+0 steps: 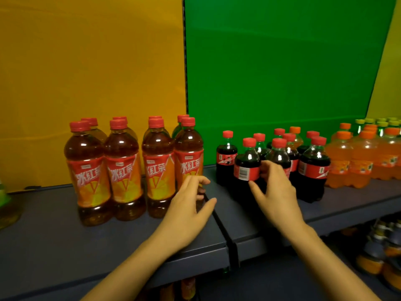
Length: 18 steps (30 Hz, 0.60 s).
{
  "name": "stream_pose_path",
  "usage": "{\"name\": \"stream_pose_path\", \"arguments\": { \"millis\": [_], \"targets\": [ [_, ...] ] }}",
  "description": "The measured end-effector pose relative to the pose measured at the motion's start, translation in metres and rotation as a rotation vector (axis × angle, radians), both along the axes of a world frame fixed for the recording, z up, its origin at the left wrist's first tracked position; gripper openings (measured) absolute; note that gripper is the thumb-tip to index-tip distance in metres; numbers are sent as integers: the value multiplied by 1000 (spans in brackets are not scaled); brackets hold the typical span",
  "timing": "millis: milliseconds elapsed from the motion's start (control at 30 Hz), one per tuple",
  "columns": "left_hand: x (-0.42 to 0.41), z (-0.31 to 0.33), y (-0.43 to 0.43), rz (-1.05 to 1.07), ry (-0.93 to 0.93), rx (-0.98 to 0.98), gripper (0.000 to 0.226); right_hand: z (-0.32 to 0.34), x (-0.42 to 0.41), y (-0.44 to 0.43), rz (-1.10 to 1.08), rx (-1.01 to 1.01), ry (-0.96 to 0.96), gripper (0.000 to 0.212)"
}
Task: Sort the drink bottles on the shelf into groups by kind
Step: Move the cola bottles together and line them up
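Several tall iced tea bottles (123,166) with red caps and red-orange labels stand in two rows on the left shelf board (54,242). My left hand (188,211) rests against the lower front of the rightmost iced tea bottle (188,157), fingers loosely curled and thumb spread away to the right. Several small cola bottles (312,168) with red caps are clustered on the right board. My right hand (277,192) grips the front cola bottle (246,168), thumb under its label and fingers on its right side.
Orange soda bottles (358,164) stand right of the colas, with yellow-capped green bottles (382,126) behind them. A yellowish bottle (6,205) shows at the left edge. A seam (225,233) divides the two boards. More bottles (382,257) sit on the shelf below.
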<state>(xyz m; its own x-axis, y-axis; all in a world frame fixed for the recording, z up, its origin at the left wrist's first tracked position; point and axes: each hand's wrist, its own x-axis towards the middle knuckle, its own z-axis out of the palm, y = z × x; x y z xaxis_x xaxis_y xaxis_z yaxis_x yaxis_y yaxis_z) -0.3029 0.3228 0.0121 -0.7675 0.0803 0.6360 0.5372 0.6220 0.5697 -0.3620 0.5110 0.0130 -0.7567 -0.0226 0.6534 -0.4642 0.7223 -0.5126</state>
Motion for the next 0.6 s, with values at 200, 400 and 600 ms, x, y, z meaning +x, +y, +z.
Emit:
{"name": "stream_pose_path", "arguments": {
  "millis": [200,400,600],
  "targets": [
    [-86,-1,47,195,-118,5,57,-6,-11,10,82,197,-52,72],
    [-142,-1,65,275,-310,198,70,-16,-28,17,231,127,-139,76],
    [-161,0,65,191,-465,452,78,-19,-48,17,351,-18,-248,68]
  ]
}}
